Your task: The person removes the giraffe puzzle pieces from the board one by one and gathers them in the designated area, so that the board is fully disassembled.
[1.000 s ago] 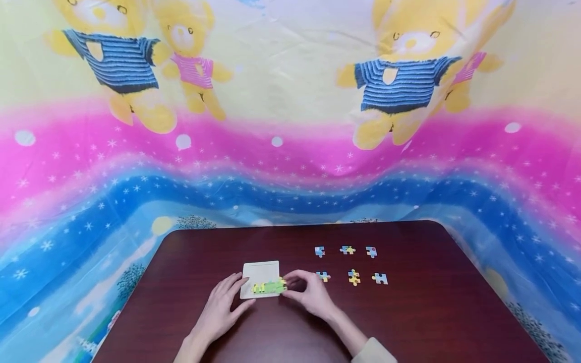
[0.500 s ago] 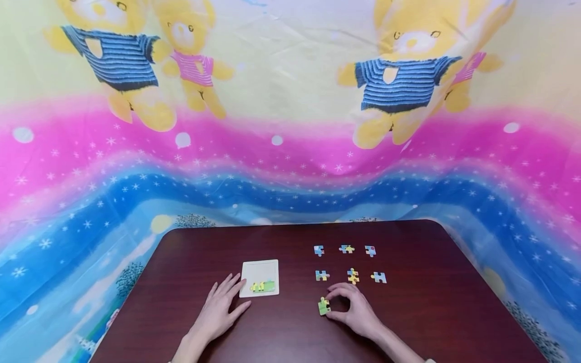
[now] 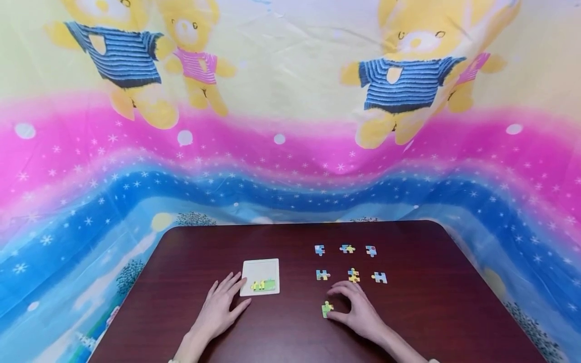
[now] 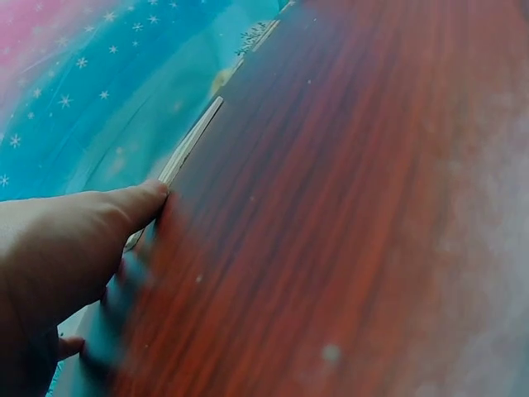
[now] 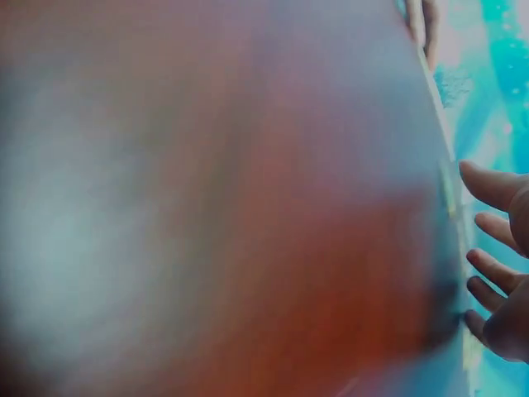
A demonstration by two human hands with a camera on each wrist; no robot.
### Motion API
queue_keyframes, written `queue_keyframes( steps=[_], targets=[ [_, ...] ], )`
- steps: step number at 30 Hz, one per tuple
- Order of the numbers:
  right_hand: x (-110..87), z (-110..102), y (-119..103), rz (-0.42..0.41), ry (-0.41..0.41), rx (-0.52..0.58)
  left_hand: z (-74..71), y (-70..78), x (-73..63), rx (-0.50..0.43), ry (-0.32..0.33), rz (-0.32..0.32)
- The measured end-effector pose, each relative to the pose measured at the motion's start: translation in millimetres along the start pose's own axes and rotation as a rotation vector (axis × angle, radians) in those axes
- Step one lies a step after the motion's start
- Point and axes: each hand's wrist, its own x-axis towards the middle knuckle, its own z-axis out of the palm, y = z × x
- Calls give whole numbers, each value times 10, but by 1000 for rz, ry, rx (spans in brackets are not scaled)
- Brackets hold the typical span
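A white square puzzle tray (image 3: 260, 268) lies left of the middle of the dark wooden table. Joined green and yellow puzzle pieces (image 3: 264, 285) fill part of its lower edge. My left hand (image 3: 220, 305) lies flat with fingers spread, a fingertip touching the tray's left edge. In the left wrist view, that tray (image 4: 188, 145) shows edge-on beyond the left hand (image 4: 74, 244). A single green and yellow puzzle piece (image 3: 327, 308) lies on the table at the right thumb's tip. My right hand (image 3: 358, 310) has its fingers apart; the right wrist view shows the right hand (image 5: 508, 240) spread too.
Two rows of loose puzzle pieces lie farther back on the right, among them a blue and yellow piece (image 3: 347, 249) and a pale blue piece (image 3: 380, 277). A printed bear curtain (image 3: 290, 191) hangs behind the table (image 3: 204, 247).
My right hand has moved right from the tray, carrying the green and yellow puzzle piece, and has let it go on the table. The left hand has stayed by the tray.
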Motion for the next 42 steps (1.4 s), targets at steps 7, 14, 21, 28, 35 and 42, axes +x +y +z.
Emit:
queue_keyframes(
  steps=[7, 14, 21, 28, 35, 42],
  targets=[
    [447, 159, -279, 49, -141, 25, -12, 13, -5, -13, -25, -14],
    [847, 624, -384, -101, -168, 43, -1, 31, -9, -28, -24, -19],
    [1143, 1152, -251, -181, -166, 30, 13, 13, -19, -35, -36, -21],
    [1294, 1303, -386, -195, -186, -62, -5, 8, -21, -24, -25, -18],
    [1262, 1174, -688, -56, -304, -123, 9, 18, -28, -34, -40, -26],
    [1251, 1204, -765, -37, -303, -159, -1, 33, -29, -37, -31, -22]
  ],
)
